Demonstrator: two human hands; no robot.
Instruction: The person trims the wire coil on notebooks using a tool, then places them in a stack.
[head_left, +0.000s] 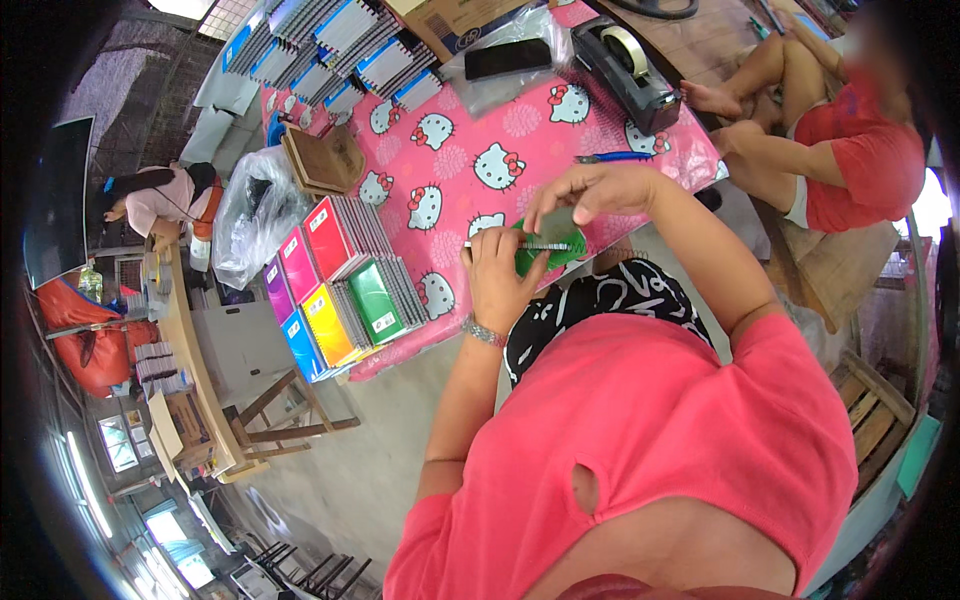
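A small green spiral notebook is held near the table's front edge, close to my body. My left hand, with a metal watch at the wrist, grips its left side, fingers bent over it. At its upper edge, my right hand has thumb and fingers curled onto a greyish-green cover or sheet. The fingertips partly cover the notebook. Left of my left hand stand stacks of spiral notebooks with red, green, yellow, blue, pink and purple covers.
The table wears a pink cat-print cloth. On it lie a black tape dispenser, a blue pen-like tool, a dark phone on plastic, more notebook stacks and a wooden holder. A person in red sits at right.
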